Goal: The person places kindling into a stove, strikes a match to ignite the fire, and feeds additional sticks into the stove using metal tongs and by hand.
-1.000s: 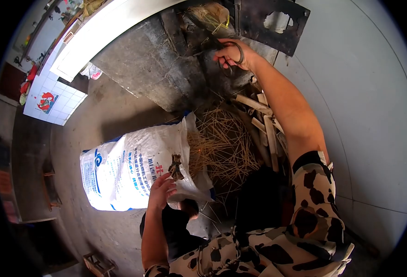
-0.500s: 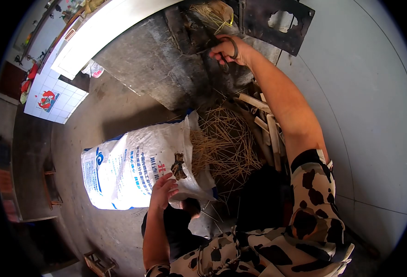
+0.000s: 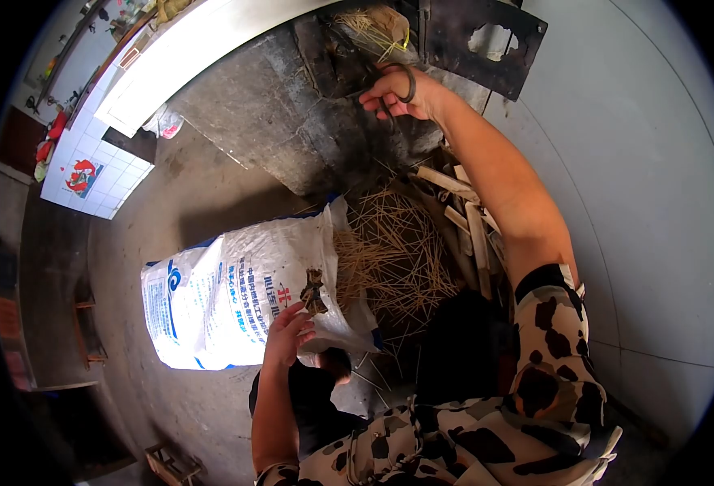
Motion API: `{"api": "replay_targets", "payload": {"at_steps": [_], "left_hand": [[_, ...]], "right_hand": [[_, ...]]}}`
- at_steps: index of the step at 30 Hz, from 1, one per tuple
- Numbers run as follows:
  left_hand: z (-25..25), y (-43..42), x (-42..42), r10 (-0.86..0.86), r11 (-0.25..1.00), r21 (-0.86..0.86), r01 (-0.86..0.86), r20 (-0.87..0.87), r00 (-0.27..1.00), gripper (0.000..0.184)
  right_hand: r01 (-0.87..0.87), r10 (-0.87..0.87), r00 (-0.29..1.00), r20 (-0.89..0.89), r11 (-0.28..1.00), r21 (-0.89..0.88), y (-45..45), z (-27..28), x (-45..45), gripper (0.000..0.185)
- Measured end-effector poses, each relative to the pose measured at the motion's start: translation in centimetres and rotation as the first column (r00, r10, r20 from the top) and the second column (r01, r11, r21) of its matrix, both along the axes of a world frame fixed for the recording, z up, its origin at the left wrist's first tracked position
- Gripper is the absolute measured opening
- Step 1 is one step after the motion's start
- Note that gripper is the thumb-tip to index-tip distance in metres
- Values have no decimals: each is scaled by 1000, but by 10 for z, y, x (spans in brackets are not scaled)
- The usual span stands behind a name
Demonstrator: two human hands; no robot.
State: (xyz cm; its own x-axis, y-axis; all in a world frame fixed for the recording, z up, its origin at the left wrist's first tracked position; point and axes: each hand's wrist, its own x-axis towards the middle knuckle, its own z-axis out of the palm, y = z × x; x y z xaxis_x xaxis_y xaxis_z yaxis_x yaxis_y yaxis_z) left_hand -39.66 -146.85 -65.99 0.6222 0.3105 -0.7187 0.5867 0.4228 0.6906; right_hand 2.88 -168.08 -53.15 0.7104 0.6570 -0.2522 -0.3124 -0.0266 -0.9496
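Note:
My right hand (image 3: 418,94) is closed around the looped handles of dark metal fire tongs (image 3: 411,84), in front of the sooty stove (image 3: 252,89). The far ends of the tongs are hard to make out against the blackened front. Dry straw (image 3: 365,26) lies in the stove opening just beyond that hand. My left hand (image 3: 289,334) has its fingers loosely apart and holds nothing. It hovers over or rests against the white printed sack (image 3: 211,296); whether it touches cannot be told. Thin dry stalks (image 3: 401,251) spill from the sack's mouth onto the floor.
Split firewood (image 3: 477,247) is piled under my right forearm, beside the pale wall (image 3: 640,202). A dark metal stove door (image 3: 454,49) with a ragged hole stands swung open. At lower left is a small wooden stool (image 3: 171,466). A tiled counter (image 3: 114,182) stands at upper left.
My right hand has shifted slightly left with the tongs, and their handle loops have turned a little. My left hand and the sack look almost unchanged.

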Motion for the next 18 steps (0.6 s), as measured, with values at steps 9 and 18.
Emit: {"api": "replay_targets", "payload": {"at_steps": [9, 18], "left_hand": [[1, 0, -1, -7, 1000, -7, 7, 11, 1000, 34], [4, 3, -1, -1, 1000, -11, 1, 12, 1000, 38]], "right_hand": [[66, -58, 992, 115, 995, -70, 7, 0, -9, 78], [180, -152, 970, 190, 973, -144, 20, -1, -1, 70]]}}
